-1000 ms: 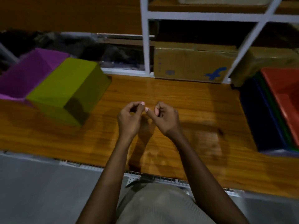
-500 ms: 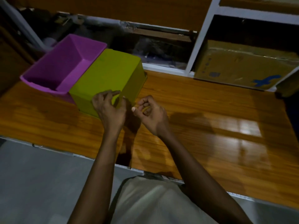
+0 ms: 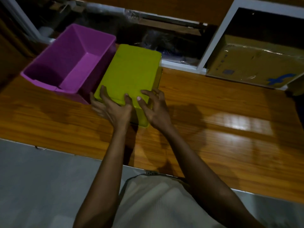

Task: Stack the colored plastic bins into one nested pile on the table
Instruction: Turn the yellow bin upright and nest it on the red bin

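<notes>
A lime-green bin (image 3: 131, 71) lies upside down on the wooden table (image 3: 205, 99), its flat bottom facing up. Beside it on the left, touching or nearly touching, a purple bin (image 3: 70, 55) stands upright and empty. My left hand (image 3: 113, 107) grips the green bin's near left corner, fingers on top. My right hand (image 3: 156, 109) clasps the near right corner, thumb on the top face and fingers spread over the side.
A cardboard box (image 3: 251, 63) with a blue logo sits at the back right behind a white shelf post (image 3: 213, 40). Dark clutter fills the recess behind the bins. The table's front edge runs just before my body.
The view swung left, away from the stacked bins on the right. Both hands moved from mid-table, fingers pinched together, over to the green bin and took hold of its near end.
</notes>
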Demonstrator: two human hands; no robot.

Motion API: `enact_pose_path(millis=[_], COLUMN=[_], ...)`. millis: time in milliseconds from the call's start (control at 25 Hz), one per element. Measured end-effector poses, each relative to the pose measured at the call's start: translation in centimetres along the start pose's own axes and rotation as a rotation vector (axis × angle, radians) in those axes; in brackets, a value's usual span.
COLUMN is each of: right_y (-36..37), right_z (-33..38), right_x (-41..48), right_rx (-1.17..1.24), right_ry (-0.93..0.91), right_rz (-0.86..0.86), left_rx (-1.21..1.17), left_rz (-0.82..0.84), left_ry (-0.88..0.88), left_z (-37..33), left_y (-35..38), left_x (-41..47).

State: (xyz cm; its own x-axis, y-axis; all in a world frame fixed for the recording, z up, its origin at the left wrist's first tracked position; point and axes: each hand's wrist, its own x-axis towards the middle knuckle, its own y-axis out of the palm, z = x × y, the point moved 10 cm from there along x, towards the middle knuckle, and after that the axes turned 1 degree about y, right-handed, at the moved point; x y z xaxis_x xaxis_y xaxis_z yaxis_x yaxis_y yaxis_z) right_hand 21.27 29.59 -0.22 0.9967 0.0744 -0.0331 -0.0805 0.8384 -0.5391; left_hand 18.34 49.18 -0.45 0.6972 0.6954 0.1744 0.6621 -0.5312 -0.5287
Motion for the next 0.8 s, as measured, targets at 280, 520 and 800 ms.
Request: enact_pose_path(millis=[280,520,800], right_y=[-8.7,-14.7,-22.5], right_z=[-6.6,-10.4,-13.3], right_x=[-1.0,-2.9,-9.5], right_rx=[0.092,0.046,0.081], right_ry=[0.205,0.367,0.420], right_rz=[-0.293,-0.259,-0.575], left_rx=[-0.197,-0.226,-0.279], left_rz=[0.301,0.584,0.634], left_ry=[-0.085,-0.145,0.074], left_z=[-1.0,-3.9,-9.4], left_y=[4.4,9.2,10.8], left_x=[-4.3,-5.7,-12.3])
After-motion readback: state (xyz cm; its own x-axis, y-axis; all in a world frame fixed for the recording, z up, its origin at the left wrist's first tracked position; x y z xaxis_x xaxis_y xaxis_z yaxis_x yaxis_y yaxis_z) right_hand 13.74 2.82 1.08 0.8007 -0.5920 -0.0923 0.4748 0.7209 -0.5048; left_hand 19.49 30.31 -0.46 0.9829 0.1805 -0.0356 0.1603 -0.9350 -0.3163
